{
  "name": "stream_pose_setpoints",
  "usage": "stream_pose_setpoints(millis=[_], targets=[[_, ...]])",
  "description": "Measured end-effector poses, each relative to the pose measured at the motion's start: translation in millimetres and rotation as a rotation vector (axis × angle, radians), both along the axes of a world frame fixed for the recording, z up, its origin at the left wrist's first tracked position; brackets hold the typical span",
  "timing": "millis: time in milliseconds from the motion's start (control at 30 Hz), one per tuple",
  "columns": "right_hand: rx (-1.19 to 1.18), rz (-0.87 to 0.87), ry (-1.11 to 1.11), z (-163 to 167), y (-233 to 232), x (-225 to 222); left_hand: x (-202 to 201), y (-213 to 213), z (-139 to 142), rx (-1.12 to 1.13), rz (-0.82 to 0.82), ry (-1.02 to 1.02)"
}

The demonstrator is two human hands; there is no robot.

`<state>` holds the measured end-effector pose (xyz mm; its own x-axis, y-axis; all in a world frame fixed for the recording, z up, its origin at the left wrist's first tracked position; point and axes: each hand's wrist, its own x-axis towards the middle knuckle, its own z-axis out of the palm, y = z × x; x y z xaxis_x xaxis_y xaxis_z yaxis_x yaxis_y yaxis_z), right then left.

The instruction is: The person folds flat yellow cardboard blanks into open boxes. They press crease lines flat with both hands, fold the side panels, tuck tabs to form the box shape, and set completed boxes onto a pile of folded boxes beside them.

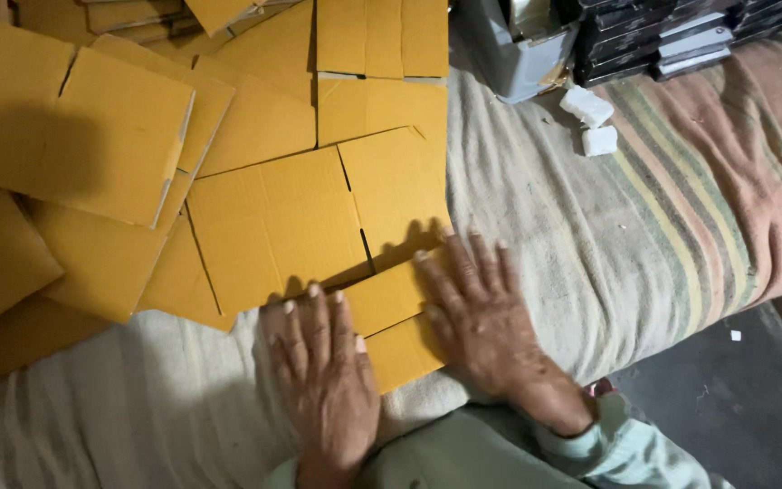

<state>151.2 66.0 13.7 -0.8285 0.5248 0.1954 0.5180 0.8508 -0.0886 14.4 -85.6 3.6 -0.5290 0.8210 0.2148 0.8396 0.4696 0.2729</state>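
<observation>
Fingers: both hands lie flat, fingers spread, gripping nothing.
Cardboard flap (pixel 397 321): lower centre of frame, pressed between both hands.
Risk: flap may spring up or crease crookedly if pressure is uneven.
Left hand (pixel 326 380): palm down on flap's left edge.
Right hand (pixel 480 319): palm down, angled inward.
Around: flat cardboard pile (pixel 119 145) upper left, on striped bed cover (pixel 681 208).

cardboard sheets (pixel 273 226): mustard yellow | blanket (pixel 644 217): beige, green-pink stripes | foam blocks (pixel 590 118): white | sleeve (pixel 626 448): pale green
</observation>
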Motion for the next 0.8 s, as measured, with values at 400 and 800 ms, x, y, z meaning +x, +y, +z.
stream_pose_setpoints(millis=[400, 800], targets=[[-0.088, -0.091, 0.184, -10, -4, -12, -26, 35, -7, 0.157, -0.129, -0.161], [-0.024, -0.175, 0.014, -6, 9, -26, -10, 42, 6, -0.023, 0.021, -0.182]])
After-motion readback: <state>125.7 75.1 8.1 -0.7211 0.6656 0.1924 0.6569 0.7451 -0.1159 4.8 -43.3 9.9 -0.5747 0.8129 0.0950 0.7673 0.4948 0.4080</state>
